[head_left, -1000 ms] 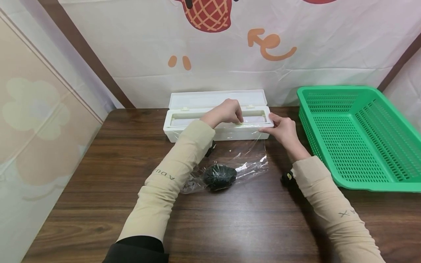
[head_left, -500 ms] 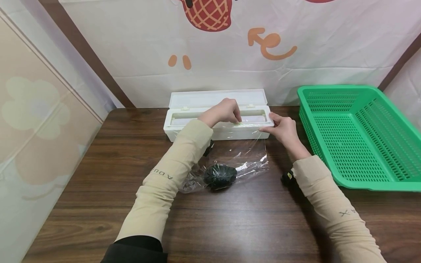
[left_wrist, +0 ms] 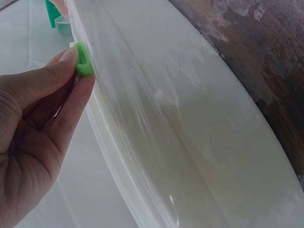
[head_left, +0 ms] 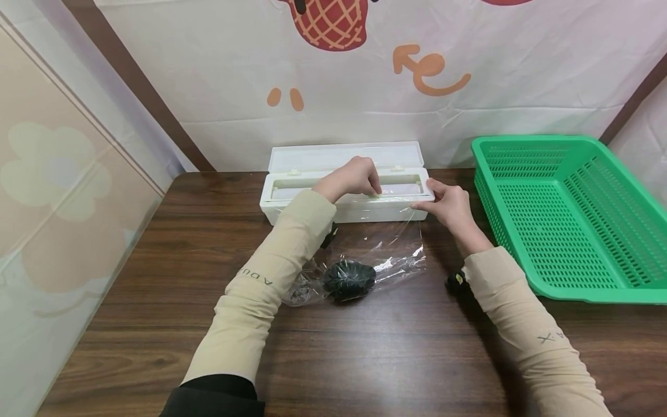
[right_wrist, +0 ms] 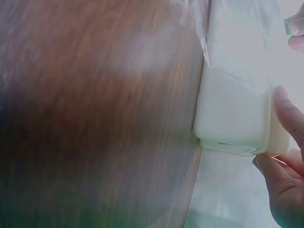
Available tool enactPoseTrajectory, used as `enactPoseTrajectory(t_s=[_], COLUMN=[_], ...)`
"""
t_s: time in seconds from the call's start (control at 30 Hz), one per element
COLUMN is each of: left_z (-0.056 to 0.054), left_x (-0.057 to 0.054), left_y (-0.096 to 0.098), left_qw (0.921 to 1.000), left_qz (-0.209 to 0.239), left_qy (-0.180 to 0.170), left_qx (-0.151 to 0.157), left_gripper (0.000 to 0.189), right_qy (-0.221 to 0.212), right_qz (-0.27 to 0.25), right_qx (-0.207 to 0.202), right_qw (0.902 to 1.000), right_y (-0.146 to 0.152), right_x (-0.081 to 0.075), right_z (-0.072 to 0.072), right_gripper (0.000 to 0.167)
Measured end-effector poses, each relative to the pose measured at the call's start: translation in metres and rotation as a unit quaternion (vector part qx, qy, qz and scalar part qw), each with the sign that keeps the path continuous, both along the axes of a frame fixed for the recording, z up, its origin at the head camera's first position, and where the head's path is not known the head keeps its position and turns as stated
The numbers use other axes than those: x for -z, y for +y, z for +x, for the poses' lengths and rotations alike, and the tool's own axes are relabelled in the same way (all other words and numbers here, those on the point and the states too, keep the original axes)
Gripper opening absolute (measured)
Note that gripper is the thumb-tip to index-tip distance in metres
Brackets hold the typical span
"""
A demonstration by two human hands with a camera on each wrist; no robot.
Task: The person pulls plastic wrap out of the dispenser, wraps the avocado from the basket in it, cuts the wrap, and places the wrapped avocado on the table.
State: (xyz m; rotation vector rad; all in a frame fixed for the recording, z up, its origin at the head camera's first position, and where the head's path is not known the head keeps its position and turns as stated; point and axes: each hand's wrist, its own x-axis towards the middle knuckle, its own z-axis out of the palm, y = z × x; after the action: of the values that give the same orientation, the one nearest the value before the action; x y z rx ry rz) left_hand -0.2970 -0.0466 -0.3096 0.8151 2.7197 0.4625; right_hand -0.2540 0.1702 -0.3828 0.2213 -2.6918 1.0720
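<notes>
Both arms reach forward, angled inward. Left arm: beige cloth sleeve with dark lettering, black fabric at near end; bare left grip bent down, thumb and fingertips pinching. Right arm: matching beige sleeve; bare right grip clasping, thumb and fingers spaced apart.

Bare hands: left hand, right hand. Left sleeve long, pale cream, lots of little wrinkles, smooth wide band by wrist. Small dark letters on it; A, D, U readable. Black sleeve higher up same arm, looks like two layers. Right sleeve light tan, wrinkly too, same smooth band. Dark X on it, next letter partly hidden. Small black wrist gadget under right cuff, tiny yellow spot. Another black bit by left cuff.
</notes>
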Motion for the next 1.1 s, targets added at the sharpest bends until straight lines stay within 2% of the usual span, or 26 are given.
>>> enactPoseTrajectory(t_s=[0.2, 0.23, 0.33, 0.43, 0.47, 0.6, 1.1], left_z=[-0.005, -0.012, -0.014, -0.012, -0.005, 0.0, 0.001], left_x=[0.003, 0.01, 0.011, 0.009, 0.003, 0.0, -0.002], left_y=[-0.001, -0.002, -0.003, -0.004, -0.003, -0.006, -0.012], left_qw=[0.9999, 0.9999, 0.9998, 0.9998, 0.9999, 1.0, 1.0], left_qz=[-0.005, 0.008, 0.008, 0.007, -0.007, -0.008, -0.006], left_qy=[-0.014, -0.014, -0.016, -0.015, -0.014, 0.0, -0.002], left_qx=[-0.002, 0.003, 0.005, 0.006, 0.001, 0.001, -0.001], left_gripper=[0.007, 0.008, 0.009, 0.007, 0.007, 0.007, 0.007], right_qy=[-0.006, -0.006, -0.004, -0.004, -0.004, -0.004, 0.002], right_qz=[-0.007, -0.008, -0.01, -0.011, -0.011, -0.01, -0.001], right_qx=[0.0, -0.001, -0.001, -0.003, -0.004, -0.004, -0.002], right_qw=[1.0, 0.9999, 0.9999, 0.9999, 0.9999, 0.9999, 1.0], right_y=[0.0, 0.0, 0.0, 0.0, 0.0, 0.0, 0.0], right_x=[0.0, 0.0, 0.0, 0.0, 0.0, -0.001, 0.0], right_z=[0.0, 0.001, 0.001, 0.001, 0.001, 0.001, 0.0], right_gripper=[0.064, 0.064, 0.064, 0.064, 0.064, 0.064, 0.062])
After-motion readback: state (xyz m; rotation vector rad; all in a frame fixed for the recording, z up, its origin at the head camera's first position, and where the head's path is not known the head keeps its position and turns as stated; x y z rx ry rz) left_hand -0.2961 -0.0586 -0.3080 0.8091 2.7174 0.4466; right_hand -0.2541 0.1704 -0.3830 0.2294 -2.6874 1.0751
